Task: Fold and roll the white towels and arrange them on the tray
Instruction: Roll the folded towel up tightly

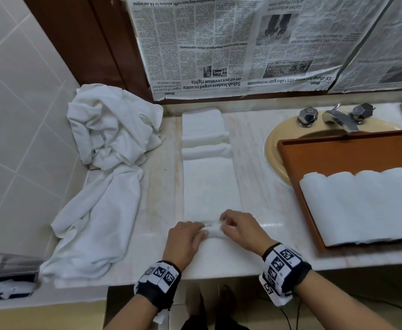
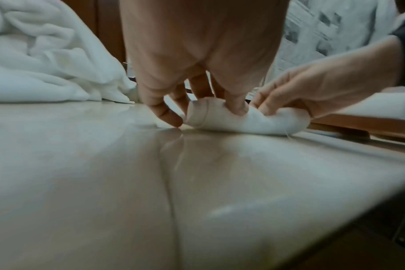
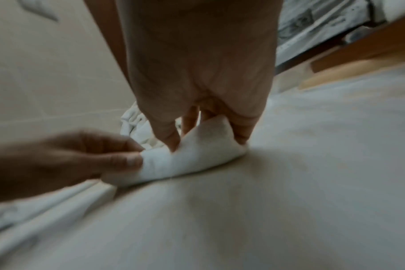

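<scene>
- Folded towel (image 1: 210,186) at the worktop's front edge: soft, light, springs loose.
- Left hand (image 1: 185,236) and right hand (image 1: 240,231) fingers clamped on its rolled end; best held across the full width.

One tray (image 1: 290,151) sits at three o'clock with four rolled towels (image 1: 361,206). One flat towel (image 1: 212,186) lies at centre, two folded towels (image 1: 204,125) at twelve, one crumpled heap (image 1: 109,129) at ten. Two tap handles (image 1: 308,115), one spout (image 1: 338,119).
</scene>
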